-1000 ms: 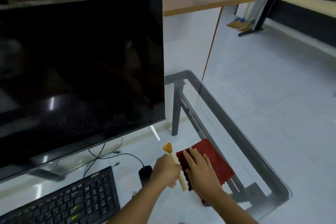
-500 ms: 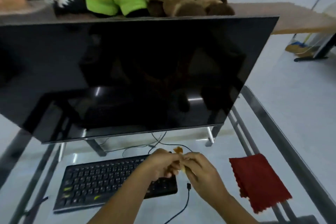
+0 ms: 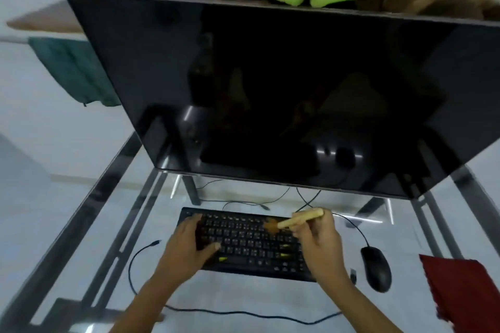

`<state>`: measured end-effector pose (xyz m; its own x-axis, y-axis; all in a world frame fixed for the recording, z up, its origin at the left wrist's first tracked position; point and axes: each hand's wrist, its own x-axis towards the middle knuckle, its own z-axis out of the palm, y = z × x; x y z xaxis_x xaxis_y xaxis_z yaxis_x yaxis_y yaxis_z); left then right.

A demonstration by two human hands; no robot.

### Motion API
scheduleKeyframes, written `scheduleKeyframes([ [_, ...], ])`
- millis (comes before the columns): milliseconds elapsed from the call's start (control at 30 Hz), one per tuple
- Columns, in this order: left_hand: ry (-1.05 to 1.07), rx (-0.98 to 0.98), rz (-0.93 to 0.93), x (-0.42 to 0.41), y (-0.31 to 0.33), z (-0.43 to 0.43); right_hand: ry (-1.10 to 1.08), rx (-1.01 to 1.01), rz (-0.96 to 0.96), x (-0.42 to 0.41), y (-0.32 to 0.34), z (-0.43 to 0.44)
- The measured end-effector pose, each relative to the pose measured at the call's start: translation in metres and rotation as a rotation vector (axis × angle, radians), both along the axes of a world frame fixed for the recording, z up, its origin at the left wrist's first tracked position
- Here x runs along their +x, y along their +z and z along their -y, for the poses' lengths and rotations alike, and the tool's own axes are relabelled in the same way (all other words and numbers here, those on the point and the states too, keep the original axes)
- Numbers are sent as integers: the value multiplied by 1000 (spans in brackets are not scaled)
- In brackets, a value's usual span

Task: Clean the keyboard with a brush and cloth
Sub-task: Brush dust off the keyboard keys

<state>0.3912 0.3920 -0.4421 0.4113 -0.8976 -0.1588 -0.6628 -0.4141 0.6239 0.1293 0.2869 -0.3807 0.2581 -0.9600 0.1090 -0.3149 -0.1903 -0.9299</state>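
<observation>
Glass desk point(image 3: 230, 295): flat left hand point(image 3: 186, 246) on keyboard point(image 3: 251, 246) edge, right hand point(image 3: 320, 249) grips brush point(image 3: 297, 219).

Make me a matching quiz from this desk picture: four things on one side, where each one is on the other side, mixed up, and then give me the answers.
Things:
1. brush
2. red cloth
3. mouse
4. left hand

Places:
A. at the right edge of the glass table
B. gripped by the right hand, bristles on the keyboard
C. resting on the keyboard's left end
D. on the glass table between keyboard and red cloth

Pairs: 1-B, 2-A, 3-D, 4-C
</observation>
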Motion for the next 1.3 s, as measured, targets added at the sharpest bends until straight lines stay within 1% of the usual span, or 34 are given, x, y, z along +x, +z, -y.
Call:
scheduleKeyframes([
  [133,-85,72,50,40,-37,-33,59,122,-27,35,-22,-14],
  [167,-111,62,56,43,-43,-38,92,156,-39,45,-25,-19],
  [233,-139,22,86,45,-52,-45,180,223,-121,61,-34,-25],
  [300,-138,-7,97,43,-56,-50,231,205,-204,70,-40,-22],
  [367,-117,-50,82,41,-57,-53,148,69,-236,73,-41,-11],
  [400,-107,-72,77,39,-58,-54,78,0,-221,73,-39,-6],
  [433,-98,-89,80,37,-58,-54,25,-15,-194,73,-36,-2],
  [467,-87,-104,88,36,-60,-55,6,21,-153,73,-37,0],
  [500,-76,-115,103,35,-60,-56,26,95,-124,75,-35,0],
  [533,-59,-116,112,34,-61,-56,94,182,-115,78,-37,-2],
  [567,-43,-111,119,34,-62,-56,159,219,-148,80,-38,-3],
  [600,-33,-107,128,33,-61,-55,173,206,-180,81,-42,-3],
  [633,-29,-109,137,32,-61,-55,133,154,-205,83,-42,-1],
  [700,-24,-133,144,30,-61,-56,1,48,-150,91,-34,2],
  [733,-24,-142,146,30,-60,-56,20,72,-76,97,-30,0],
  [767,-25,-151,153,29,-58,-56,92,145,-55,105,-27,-3],
  [800,-26,-159,163,29,-57,-55,211,215,-63,112,-26,-8],
  [833,-27,-161,175,29,-56,-55,305,205,-139,118,-26,-10],
  [867,-30,-154,181,29,-55,-55,326,156,-174,122,-30,-9],
  [900,-34,-144,182,29,-55,-56,281,83,-190,125,-31,-6],
  [933,-35,-141,179,29,-54,-56,183,26,-166,127,-30,-2],
  [967,-32,-144,176,29,-55,-56,109,23,-119,129,-27,0],
  [1000,-29,-146,176,29,-56,-55,103,84,-51,132,-28,-2],
  [1033,-27,-147,179,29,-57,-56,166,182,-20,136,-26,-7],
  [1067,-28,-145,180,30,-58,-56,301,298,-33,140,-27,-15],
  [1100,-30,-143,181,30,-58,-56,438,357,-111,143,-29,-21],
  [1133,-31,-142,183,31,-58,-57,490,326,-190,143,-35,-23],
  [1167,-36,-141,184,31,-59,-57,458,267,-218,143,-38,-21],
  [1200,-37,-145,180,31,-59,-57,339,161,-213,142,-37,-16],
  [1233,-33,-153,175,31,-59,-56,205,84,-162,141,-36,-11],
  [1267,-29,-156,171,31,-60,-56,137,81,-102,139,-36,-9],
  [1300,-27,-156,173,31,-60,-56,141,129,-63,140,-33,-9],
])
